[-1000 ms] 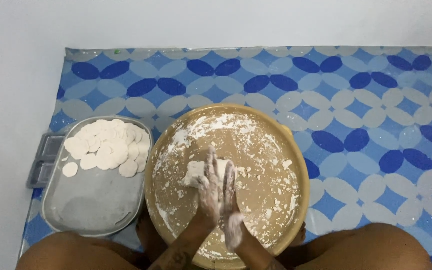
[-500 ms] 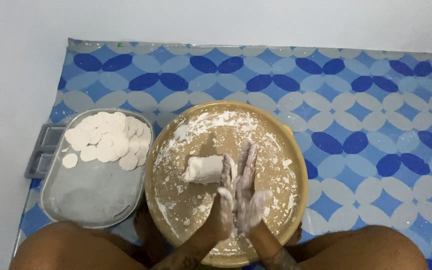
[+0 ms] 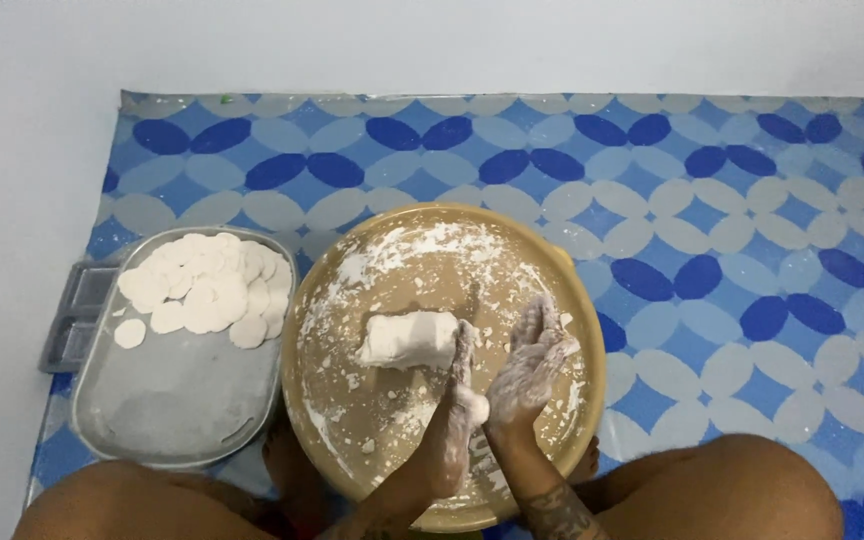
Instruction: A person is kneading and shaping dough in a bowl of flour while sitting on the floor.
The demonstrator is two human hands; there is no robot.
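Head view: left hand (image 3: pixel 457 400) edge-on beside dough log (image 3: pixel 410 340), grip released; right hand (image 3: pixel 532 365) grip released over floured board (image 3: pixel 352 300).

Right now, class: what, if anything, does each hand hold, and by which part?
Nothing. The floury left hand and right hand are open beside the dough log.

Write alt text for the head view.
Two floury hands, left hand and right hand, hover over a round floured board beside a dough log. To its left, a metal tray holds dough discs on a blue patterned mat.
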